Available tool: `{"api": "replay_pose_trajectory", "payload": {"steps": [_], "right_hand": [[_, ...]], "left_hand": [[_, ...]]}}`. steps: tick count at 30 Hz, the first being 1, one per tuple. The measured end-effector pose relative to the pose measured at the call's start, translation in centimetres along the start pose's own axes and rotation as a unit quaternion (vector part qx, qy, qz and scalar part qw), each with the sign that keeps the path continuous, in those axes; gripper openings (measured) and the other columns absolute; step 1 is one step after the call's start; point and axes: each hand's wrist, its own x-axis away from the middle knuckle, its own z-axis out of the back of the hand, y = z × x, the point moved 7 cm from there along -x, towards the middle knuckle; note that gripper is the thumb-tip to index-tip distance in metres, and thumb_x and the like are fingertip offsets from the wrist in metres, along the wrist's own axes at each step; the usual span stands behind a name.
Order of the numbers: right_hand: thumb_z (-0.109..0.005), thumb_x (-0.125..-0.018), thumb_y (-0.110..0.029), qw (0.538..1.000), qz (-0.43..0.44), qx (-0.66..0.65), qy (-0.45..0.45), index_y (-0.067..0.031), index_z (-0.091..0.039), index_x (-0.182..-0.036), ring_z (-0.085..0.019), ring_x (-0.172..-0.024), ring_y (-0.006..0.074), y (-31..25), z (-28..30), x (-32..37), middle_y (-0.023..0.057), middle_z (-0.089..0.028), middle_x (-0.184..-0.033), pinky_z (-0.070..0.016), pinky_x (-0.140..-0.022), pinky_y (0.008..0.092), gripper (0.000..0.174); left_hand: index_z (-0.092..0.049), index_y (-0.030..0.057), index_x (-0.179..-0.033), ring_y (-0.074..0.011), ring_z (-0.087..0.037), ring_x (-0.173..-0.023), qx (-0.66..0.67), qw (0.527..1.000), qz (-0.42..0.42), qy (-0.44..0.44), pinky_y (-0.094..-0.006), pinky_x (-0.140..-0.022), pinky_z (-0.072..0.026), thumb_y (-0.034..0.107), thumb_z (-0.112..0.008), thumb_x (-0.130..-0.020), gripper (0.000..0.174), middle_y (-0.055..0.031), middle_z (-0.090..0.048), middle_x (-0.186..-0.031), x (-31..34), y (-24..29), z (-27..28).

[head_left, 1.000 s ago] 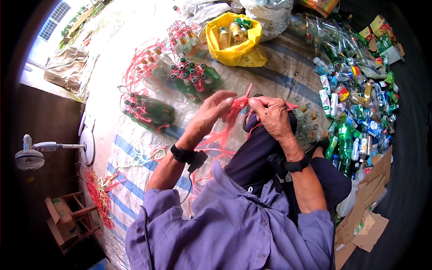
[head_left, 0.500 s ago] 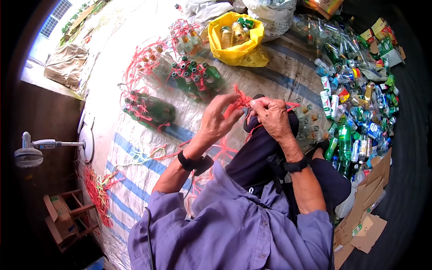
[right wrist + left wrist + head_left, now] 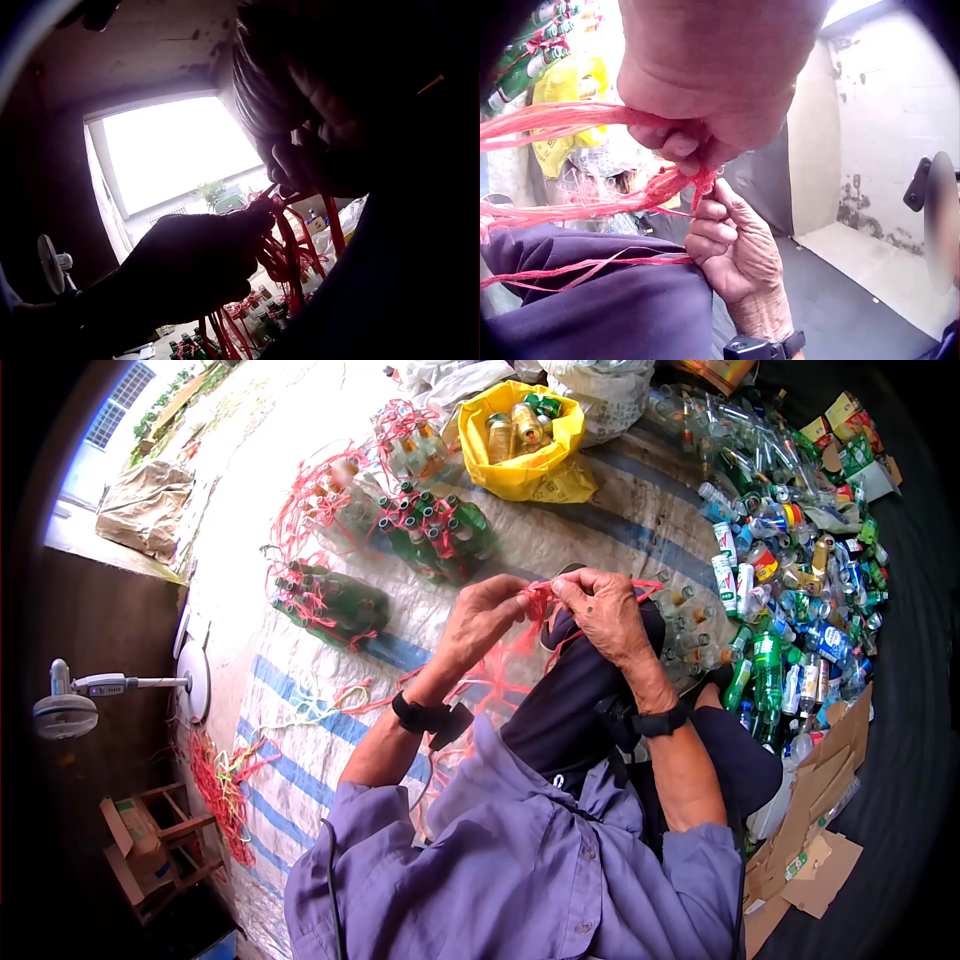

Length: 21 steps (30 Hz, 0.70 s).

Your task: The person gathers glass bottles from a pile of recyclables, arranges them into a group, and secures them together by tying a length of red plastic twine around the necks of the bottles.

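Pink-red plastic twine point(image 3: 540, 592) is bunched into a knot between the two hands, above the person's raised knee. My left hand point(image 3: 482, 618) pinches the twine at the knot's left side, thumb against fingers. From the right, my right hand point(image 3: 605, 618) pinches the same bunch with curled fingers. In the left wrist view, strands of twine point(image 3: 562, 208) run leftward from both hands, and the right hand point(image 3: 735, 247) sits just below the knot. Loose twine also hangs below the hands in the dim right wrist view, where the left hand point(image 3: 195, 262) shows as a dark shape.
Bundles of green bottles point(image 3: 435, 535) tied with pink twine stand on the striped sheet point(image 3: 310, 760). Behind them is a yellow bag point(image 3: 525, 475) of cans. Clear bottles point(image 3: 690, 625) stand beside the knee, with a heap of bottles and cans point(image 3: 790, 600) farther right.
The left hand first reached over the twine with its fingers spread, then lowered and closed its thumb and fingers on the knot. The right hand stayed nearly in place, pinching the twine.
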Motion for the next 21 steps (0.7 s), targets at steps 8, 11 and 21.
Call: {"api": "replay_pose_trajectory", "payload": {"steps": [8, 11, 21], "right_hand": [[-0.066, -0.090, -0.010, 0.998, 0.032, -0.008, 0.052, 0.0069, -0.067, -0.099, -0.061, -0.072, 0.0069, 0.4, 0.0, -0.2, 0.0060, -0.069, -0.081, -0.0512, -0.067, 0.0253, 0.019], [-0.066, -0.090, -0.009, 0.998, 0.015, -0.008, 0.053, 0.0069, -0.067, -0.103, -0.061, -0.072, 0.0071, 0.8, 0.2, -0.2, 0.0065, -0.070, -0.084, -0.0515, -0.067, 0.0254, 0.020], [-0.066, -0.087, -0.005, 0.987, 0.101, 0.047, 0.120, 0.0049, -0.059, -0.120, -0.066, -0.072, 0.0172, -0.5, 0.4, 0.6, 0.0156, -0.068, -0.101, -0.0539, -0.067, 0.0287, 0.035]], "left_hand": [[-0.065, 0.0019, -0.104, -0.0009, -0.050, -0.063, 0.106, 0.987, 0.115, -0.039, -0.0153, -0.053, -0.0357, 0.019, -0.060, -0.098, 0.019, 0.0029, -0.063, -0.079, 0.6, 0.0, -0.6], [-0.064, 0.0023, -0.102, -0.0012, -0.052, -0.064, 0.137, 0.979, 0.145, -0.046, -0.0149, -0.055, -0.0386, 0.018, -0.059, -0.097, 0.017, 0.0037, -0.062, -0.080, 0.6, -0.6, -0.2], [-0.061, 0.0054, -0.108, -0.0011, -0.054, -0.063, 0.171, 0.971, 0.165, -0.028, -0.0143, -0.052, -0.0380, 0.019, -0.057, -0.099, 0.016, 0.0037, -0.061, -0.078, 0.3, -1.4, -0.1]]}}
